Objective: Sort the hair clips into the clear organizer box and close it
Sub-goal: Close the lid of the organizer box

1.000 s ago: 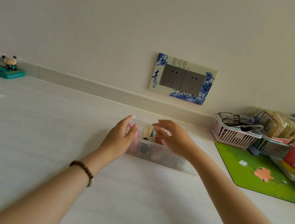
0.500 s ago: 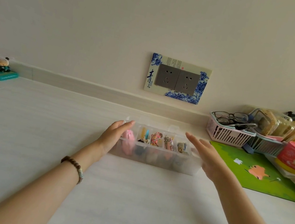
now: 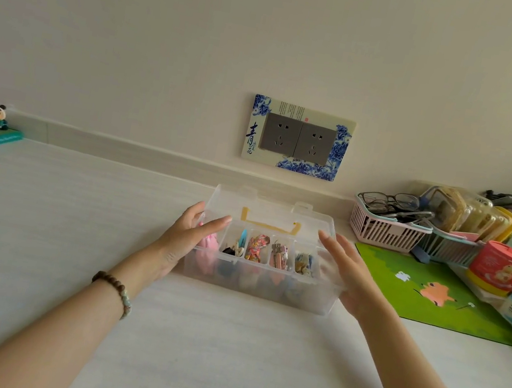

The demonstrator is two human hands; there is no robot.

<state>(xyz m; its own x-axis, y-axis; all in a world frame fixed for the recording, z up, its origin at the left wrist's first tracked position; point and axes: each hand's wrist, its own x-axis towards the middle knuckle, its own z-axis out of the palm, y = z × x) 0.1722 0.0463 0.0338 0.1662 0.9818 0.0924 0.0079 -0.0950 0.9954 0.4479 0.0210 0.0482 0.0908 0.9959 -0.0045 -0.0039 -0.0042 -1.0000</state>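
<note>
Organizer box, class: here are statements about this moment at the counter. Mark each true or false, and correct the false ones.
1. The organizer box lid is shut. False: it stands open.
2. Hair clips lie in several compartments. True.
3. The right hand holds a clip. False: it is open at the box's right end.
4. The left hand wrist wears a bead bracelet. True.
5. Glasses lie in the pink basket. True.
</note>
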